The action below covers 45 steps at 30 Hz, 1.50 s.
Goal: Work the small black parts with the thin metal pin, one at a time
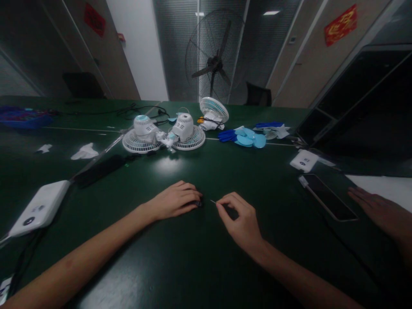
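Observation:
My left hand (175,199) lies knuckles up on the dark green table (180,257), its fingers curled over a small dark object (198,203) that I cannot make out. My right hand (240,219) rests just to its right, thumb and forefinger pinched on a thin pin-like piece (213,201) that points toward the left hand. Farther back lie two small white clip fans (143,134) (186,132) face down and a third fan (212,113) tilted up behind them.
Blue fan blades (246,138) sit right of the fans. A white power bank (40,208) and a black bar (99,169) lie left. A phone (326,197) and white charger (304,161) lie right, beside another person's hand (380,210). A large standing fan (214,60) is behind.

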Each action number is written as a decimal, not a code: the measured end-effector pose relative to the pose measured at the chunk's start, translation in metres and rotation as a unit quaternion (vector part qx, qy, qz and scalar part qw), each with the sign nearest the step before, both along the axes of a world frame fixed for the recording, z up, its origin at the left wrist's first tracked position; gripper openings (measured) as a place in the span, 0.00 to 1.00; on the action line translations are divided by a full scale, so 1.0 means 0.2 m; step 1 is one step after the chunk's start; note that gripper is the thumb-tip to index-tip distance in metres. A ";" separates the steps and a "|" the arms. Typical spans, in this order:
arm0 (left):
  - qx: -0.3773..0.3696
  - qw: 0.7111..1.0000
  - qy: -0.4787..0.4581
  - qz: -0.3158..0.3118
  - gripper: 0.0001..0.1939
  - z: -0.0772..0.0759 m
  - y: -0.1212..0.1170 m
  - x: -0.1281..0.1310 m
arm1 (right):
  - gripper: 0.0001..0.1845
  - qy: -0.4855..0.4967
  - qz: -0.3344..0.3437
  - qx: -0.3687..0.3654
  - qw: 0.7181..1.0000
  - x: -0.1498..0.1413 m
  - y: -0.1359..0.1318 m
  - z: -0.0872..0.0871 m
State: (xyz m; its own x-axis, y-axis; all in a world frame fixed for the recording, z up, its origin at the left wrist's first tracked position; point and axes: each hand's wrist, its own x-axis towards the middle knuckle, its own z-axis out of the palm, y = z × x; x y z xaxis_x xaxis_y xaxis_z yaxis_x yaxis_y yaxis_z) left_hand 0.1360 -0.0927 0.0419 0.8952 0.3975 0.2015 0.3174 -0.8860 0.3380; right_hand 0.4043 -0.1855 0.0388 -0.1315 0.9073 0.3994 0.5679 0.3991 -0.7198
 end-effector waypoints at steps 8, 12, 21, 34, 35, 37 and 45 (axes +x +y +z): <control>0.033 0.957 -0.003 0.288 0.21 -0.06 0.39 -0.56 | 0.08 0.003 0.009 -0.006 1.000 0.01 0.00 -0.01; 0.044 0.940 0.009 0.338 0.24 -0.07 0.46 -0.75 | 0.07 0.002 0.009 -0.006 1.000 0.00 0.00 -0.01; 0.052 0.915 -0.067 0.395 0.22 -0.11 0.49 -0.84 | 0.08 0.003 0.022 -0.011 1.000 0.01 0.00 -0.01; 0.000 0.879 -0.080 0.471 0.24 -0.12 0.52 -0.80 | 0.07 0.010 0.022 -0.016 1.000 0.01 0.00 -0.02; -0.017 0.873 -0.091 0.479 0.26 -0.11 0.52 -0.80 | 0.07 0.013 0.024 -0.019 0.999 0.01 0.00 -0.01; -0.046 0.862 -0.108 0.492 0.27 -0.10 0.51 -0.81 | 0.08 0.017 0.026 -0.026 0.999 0.01 0.00 -0.01; -0.129 0.870 -0.132 0.457 0.32 -0.06 0.48 -0.83 | 0.07 0.007 0.024 -0.017 1.000 0.01 0.00 -0.01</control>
State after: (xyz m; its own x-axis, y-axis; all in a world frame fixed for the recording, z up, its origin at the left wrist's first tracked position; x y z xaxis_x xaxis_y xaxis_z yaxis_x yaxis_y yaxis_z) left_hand -0.0298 0.0025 0.0301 0.1177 0.9816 0.1500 0.7302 -0.1880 0.6569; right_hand 0.4056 -0.1860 0.0366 -0.1701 0.9129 0.3712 0.5388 0.4015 -0.7406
